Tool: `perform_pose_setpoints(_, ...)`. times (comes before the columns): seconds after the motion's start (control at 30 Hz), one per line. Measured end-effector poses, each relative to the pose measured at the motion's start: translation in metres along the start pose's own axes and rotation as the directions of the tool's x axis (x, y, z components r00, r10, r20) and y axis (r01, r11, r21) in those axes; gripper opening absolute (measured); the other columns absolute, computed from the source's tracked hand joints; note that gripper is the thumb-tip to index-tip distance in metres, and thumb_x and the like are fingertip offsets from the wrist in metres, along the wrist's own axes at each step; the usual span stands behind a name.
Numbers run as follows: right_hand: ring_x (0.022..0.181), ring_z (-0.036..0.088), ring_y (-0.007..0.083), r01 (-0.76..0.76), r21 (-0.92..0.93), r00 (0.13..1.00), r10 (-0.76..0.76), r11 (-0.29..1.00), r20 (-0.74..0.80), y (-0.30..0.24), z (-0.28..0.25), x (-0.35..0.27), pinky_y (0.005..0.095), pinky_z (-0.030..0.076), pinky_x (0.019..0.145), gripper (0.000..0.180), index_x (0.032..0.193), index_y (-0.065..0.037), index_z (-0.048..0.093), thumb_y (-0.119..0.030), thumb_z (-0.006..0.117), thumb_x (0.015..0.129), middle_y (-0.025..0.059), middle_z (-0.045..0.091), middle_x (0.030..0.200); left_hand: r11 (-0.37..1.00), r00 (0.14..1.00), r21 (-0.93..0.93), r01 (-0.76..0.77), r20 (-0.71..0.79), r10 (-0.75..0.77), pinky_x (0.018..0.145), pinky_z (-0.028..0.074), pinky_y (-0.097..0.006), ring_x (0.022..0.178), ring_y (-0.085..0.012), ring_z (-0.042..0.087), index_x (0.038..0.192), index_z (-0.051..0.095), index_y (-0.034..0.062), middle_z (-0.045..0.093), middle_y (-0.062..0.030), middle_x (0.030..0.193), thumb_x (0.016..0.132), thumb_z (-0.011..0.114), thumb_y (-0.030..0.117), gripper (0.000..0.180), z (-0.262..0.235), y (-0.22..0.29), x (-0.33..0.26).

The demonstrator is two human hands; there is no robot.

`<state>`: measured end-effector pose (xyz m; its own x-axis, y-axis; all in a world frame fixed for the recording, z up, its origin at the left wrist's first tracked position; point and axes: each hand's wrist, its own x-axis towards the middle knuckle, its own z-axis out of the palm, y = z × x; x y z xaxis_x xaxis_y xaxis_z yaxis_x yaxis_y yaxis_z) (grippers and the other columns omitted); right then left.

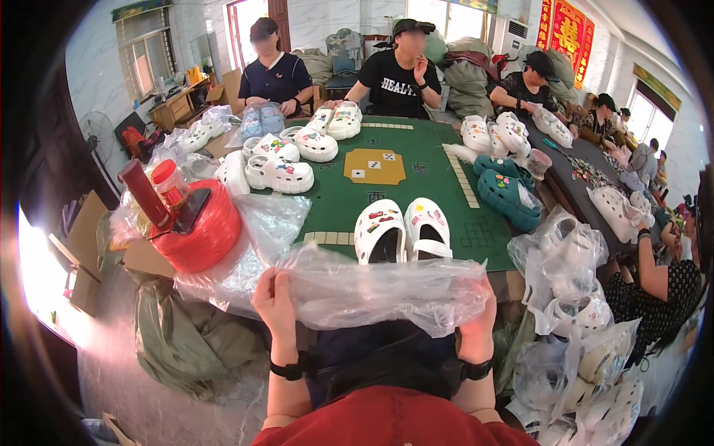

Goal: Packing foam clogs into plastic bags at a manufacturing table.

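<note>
Between my two hands a clear plastic bag (379,293) is stretched sideways at the near edge of the table. My left hand (277,306) pinches its left end, thumb on top. At the other end my right hand (478,308) grips the bag, its fingers partly covered by the film. Just beyond the bag stands a pair of white clogs, the left clog (380,227) and the right clog (428,223), with colourful charms on their toes and their heels toward me. The bag's upper edge overlaps their heel ends.
White clogs (279,175) crowd the table's left side; teal clogs (506,197) lie right. A red twine roll (197,230) carries a jar (169,182) and a dark red cylinder (143,195). Bagged clogs (569,253) pile up at my right. Several people work around the green table (327,204).
</note>
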<state>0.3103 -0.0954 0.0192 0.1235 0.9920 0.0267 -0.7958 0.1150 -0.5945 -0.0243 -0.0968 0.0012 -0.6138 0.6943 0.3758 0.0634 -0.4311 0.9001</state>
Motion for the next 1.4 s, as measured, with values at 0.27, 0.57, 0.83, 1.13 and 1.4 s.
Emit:
perform_pose_setpoints(0.27,0.102,0.064,0.0241,0.119,-0.199,0.993,-0.120,0.973,0.008,0.001,-0.014,0.006,0.0357,0.052,0.090,0.043,0.131,-0.001,0.050,-0.016,0.054,0.091,0.0149,0.062,0.121,0.981,0.999,0.192,0.014,-0.048,-0.005,0.055,0.033,-0.021,0.062,-0.0029,0.043,0.091,0.066,-0.0012,0.054,0.0046,0.071,0.099,0.059,0.012,0.017,-0.017,-0.009,0.017)
perform_pose_setpoints(0.57,0.090,0.061,0.0149,0.072,-0.460,0.986,0.007,0.885,0.168,-0.001,0.001,-0.002,0.0272,0.047,0.078,0.025,0.118,-0.003,0.057,-0.016,0.054,0.097,0.0081,0.065,0.112,0.951,0.952,-0.200,0.236,-0.148,-0.267,0.074,0.046,-0.026,0.087,-0.0088,0.053,0.110,0.055,0.0019,0.055,-0.0013,0.094,0.099,0.054,0.008,0.013,-0.029,-0.086,-0.005)
perform_pose_setpoints(0.83,0.096,0.062,0.0130,0.152,-0.791,0.858,0.317,0.593,0.403,0.047,0.037,-0.027,0.0251,0.049,0.079,0.063,0.135,-0.008,0.050,-0.016,0.082,0.081,0.0057,0.061,0.116,0.813,0.779,-0.173,0.556,0.449,-0.437,0.067,0.053,-0.026,0.072,-0.0109,0.062,0.102,0.061,0.0024,0.064,-0.0003,0.081,0.093,0.066,0.007,0.011,0.027,-0.008,-0.052)
perform_pose_setpoints(1.13,0.081,0.061,0.0124,0.373,-0.891,0.879,0.207,0.260,0.429,0.071,0.060,-0.024,0.0249,0.049,0.068,0.062,0.127,-0.007,0.057,-0.018,0.087,0.074,0.0047,0.062,0.100,0.852,0.800,-0.197,0.486,0.492,-0.343,0.055,0.049,-0.026,0.061,-0.0087,0.056,0.091,0.059,0.0046,0.059,-0.0003,0.074,0.090,0.066,0.004,0.007,0.006,0.011,-0.059)
perform_pose_setpoints(1.4,0.090,0.056,0.0108,0.572,-0.661,0.814,-0.431,0.485,0.388,0.059,0.044,0.008,0.0258,0.047,0.081,0.024,0.111,-0.002,0.055,-0.001,0.061,0.088,0.0038,0.059,0.102,0.949,0.959,-0.143,0.283,0.054,-0.278,0.049,0.036,-0.021,0.057,-0.0049,0.046,0.086,0.054,0.0072,0.055,0.0019,0.072,0.090,0.064,0.001,0.012,-0.035,-0.009,-0.022)
